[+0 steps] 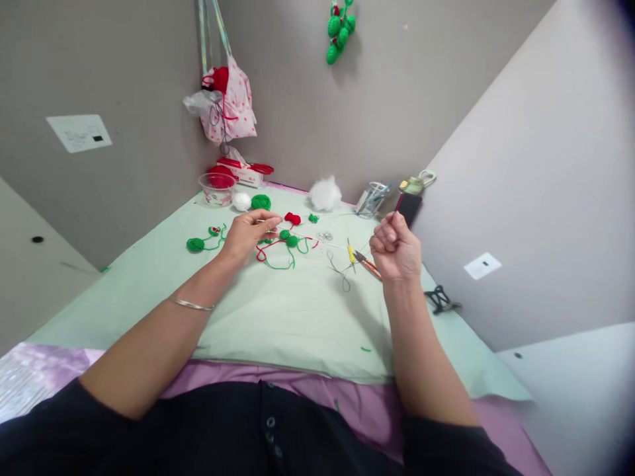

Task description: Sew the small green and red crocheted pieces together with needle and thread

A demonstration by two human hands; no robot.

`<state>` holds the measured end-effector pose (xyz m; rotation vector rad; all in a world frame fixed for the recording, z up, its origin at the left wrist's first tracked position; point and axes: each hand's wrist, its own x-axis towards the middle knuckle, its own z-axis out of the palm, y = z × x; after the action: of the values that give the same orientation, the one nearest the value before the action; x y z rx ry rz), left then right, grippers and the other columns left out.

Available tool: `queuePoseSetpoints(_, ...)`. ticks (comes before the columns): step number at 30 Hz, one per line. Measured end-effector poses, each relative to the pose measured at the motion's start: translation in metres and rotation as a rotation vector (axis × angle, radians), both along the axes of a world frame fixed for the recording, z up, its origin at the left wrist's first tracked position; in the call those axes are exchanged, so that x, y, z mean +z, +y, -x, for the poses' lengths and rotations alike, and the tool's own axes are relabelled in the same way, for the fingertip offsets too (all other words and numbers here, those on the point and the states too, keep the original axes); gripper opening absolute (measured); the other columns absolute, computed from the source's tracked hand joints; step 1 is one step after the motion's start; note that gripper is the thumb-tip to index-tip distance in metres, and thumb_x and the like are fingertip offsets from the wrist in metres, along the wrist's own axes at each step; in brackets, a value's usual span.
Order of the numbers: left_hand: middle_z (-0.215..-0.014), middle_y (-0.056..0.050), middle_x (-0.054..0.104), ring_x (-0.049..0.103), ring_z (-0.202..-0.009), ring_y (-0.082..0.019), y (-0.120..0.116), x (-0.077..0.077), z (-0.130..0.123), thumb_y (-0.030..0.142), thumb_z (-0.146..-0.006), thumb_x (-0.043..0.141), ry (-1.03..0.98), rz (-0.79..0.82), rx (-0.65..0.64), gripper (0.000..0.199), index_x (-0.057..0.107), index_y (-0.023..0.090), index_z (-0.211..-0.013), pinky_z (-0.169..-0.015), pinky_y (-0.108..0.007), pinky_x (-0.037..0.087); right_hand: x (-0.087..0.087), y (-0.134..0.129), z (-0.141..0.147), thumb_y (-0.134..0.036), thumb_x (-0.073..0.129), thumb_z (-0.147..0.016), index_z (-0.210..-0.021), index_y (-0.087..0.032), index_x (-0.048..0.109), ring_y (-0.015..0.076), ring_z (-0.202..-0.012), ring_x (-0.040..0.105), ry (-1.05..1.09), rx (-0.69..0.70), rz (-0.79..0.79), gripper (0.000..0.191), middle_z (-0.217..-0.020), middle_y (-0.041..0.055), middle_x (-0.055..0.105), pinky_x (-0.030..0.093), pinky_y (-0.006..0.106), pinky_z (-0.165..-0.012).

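Observation:
My left hand (248, 237) is raised over the left middle of the table, thumb and fingertips pinched on a strand of white yarn (325, 242). The strand stretches rightward toward my right hand (397, 250), which is closed in a fist, palm side toward me; the yarn's end inside it is hidden. Just beyond and below the strand lie small green crochet balls (290, 238) with red and green tails. A yellow-handled tool (351, 254) and orange-handled snips (368, 264) rest beside my right hand. Near them is a loop of thin dark cord (344, 271).
At the back are a white yarn ball (241, 201), a green yarn ball (260, 202), white stuffing (325, 194), a plastic tub (217, 197) and a clear pen holder (371, 200). A green crochet piece (195, 245) lies left. A black stand (440, 301) sits right. Walls enclose the table.

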<state>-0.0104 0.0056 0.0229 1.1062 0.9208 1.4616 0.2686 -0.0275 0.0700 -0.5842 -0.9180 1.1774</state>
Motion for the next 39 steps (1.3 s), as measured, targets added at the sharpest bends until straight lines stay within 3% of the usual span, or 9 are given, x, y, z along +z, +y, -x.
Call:
queuePoseSetpoints(12, -0.061, 0.003, 0.061, 0.063, -0.056, -0.01, 0.007, -0.004, 0.006, 0.02, -0.083, 0.073, 0.115, -0.078, 0.09, 0.011, 0.064, 0.017, -0.077, -0.06, -0.018, 0.055, 0.006, -0.003, -0.004, -0.026, 0.074, -0.09, -0.078, -0.021, 0.06, 0.002, -0.036, 0.026, -0.01, -0.029, -0.023, 0.019, -0.049, -0.0105, 0.034, 0.026, 0.011, -0.034)
queuePoseSetpoints(15, -0.06, 0.005, 0.055, 0.056, -0.052, -0.007, 0.006, -0.004, 0.006, 0.018, -0.084, 0.071, 0.089, -0.078, 0.079, 0.011, 0.062, 0.017, -0.077, -0.059, -0.017, 0.054, 0.006, -0.003, -0.004, -0.027, 0.075, -0.09, -0.078, -0.021, 0.059, 0.0021, -0.036, 0.025, -0.02, -0.04, -0.031, 0.021, -0.049, -0.0105, 0.033, 0.025, 0.011, -0.034)
queuePoseSetpoints(18, -0.066, 0.005, 0.055, 0.053, -0.054, -0.006, 0.005, 0.0, 0.009, 0.017, -0.085, 0.07, -0.091, -0.01, -0.057, 0.01, 0.063, 0.016, -0.077, -0.068, -0.021, 0.059, 0.007, -0.004, -0.004, -0.026, 0.074, -0.09, -0.077, -0.02, 0.059, 0.0021, -0.037, 0.024, -0.003, -0.039, -0.033, 0.021, -0.049, -0.0105, 0.032, 0.024, 0.011, -0.034)
queuePoseSetpoints(22, -0.09, -0.006, 0.069, 0.068, -0.087, -0.013, 0.003, 0.008, 0.016, 0.011, -0.085, 0.064, -0.366, 0.105, -0.26, 0.009, 0.065, 0.014, -0.076, -0.092, -0.032, 0.06, 0.007, -0.003, -0.005, -0.024, 0.072, -0.091, -0.077, -0.019, 0.06, 0.0024, -0.037, 0.024, 0.024, -0.035, -0.022, 0.02, -0.049, -0.0104, 0.033, 0.024, 0.012, -0.033)
queuePoseSetpoints(25, -0.106, -0.013, 0.073, 0.069, -0.109, -0.021, 0.001, 0.013, 0.02, 0.013, -0.086, 0.06, -0.421, 0.151, -0.355, 0.015, 0.064, 0.015, -0.072, -0.097, -0.037, 0.058, 0.006, -0.002, -0.007, -0.024, 0.072, -0.092, -0.076, -0.019, 0.06, 0.0025, -0.036, 0.024, 0.028, -0.053, -0.009, 0.02, -0.049, -0.0106, 0.032, 0.025, 0.012, -0.033)
queuePoseSetpoints(28, -0.11, -0.013, 0.072, 0.069, -0.11, -0.023, 0.0, 0.015, 0.021, 0.023, -0.088, 0.064, -0.42, 0.148, -0.408, 0.02, 0.062, 0.016, -0.07, -0.097, -0.04, 0.059, 0.005, -0.001, -0.009, -0.025, 0.073, -0.091, -0.076, -0.019, 0.059, 0.0023, -0.036, 0.024, 0.027, -0.056, -0.007, 0.021, -0.049, -0.0108, 0.032, 0.025, 0.012, -0.033)
queuePoseSetpoints(31, -0.098, -0.007, 0.072, 0.071, -0.094, -0.017, 0.0, 0.013, 0.02, 0.023, -0.084, 0.074, -0.377, 0.099, -0.356, 0.016, 0.062, 0.016, -0.076, -0.094, -0.035, 0.059, 0.005, -0.001, -0.009, -0.027, 0.075, -0.089, -0.078, -0.02, 0.059, 0.0023, -0.036, 0.024, 0.001, -0.046, -0.026, 0.021, -0.049, -0.0109, 0.032, 0.025, 0.011, -0.034)
queuePoseSetpoints(34, -0.079, 0.0, 0.068, 0.069, -0.073, -0.009, 0.003, 0.008, 0.016, 0.016, -0.079, 0.079, -0.274, 0.053, -0.221, 0.021, 0.058, 0.016, -0.075, -0.083, -0.026, 0.06, 0.006, -0.002, -0.008, -0.028, 0.076, -0.089, -0.078, -0.021, 0.059, 0.0022, -0.037, 0.024, -0.026, -0.045, -0.041, 0.022, -0.049, -0.0107, 0.032, 0.025, 0.011, -0.034)
queuePoseSetpoints(39, -0.068, 0.004, 0.065, 0.069, -0.063, -0.01, 0.009, 0.003, 0.012, 0.013, -0.076, 0.078, -0.127, -0.014, 0.042, 0.027, 0.051, 0.018, -0.074, -0.068, -0.022, 0.059, 0.005, -0.003, -0.005, -0.028, 0.079, -0.085, -0.078, -0.02, 0.06, 0.0017, -0.038, 0.025, -0.037, -0.025, -0.054, 0.022, -0.049, -0.0107, 0.034, 0.025, 0.011, -0.034)
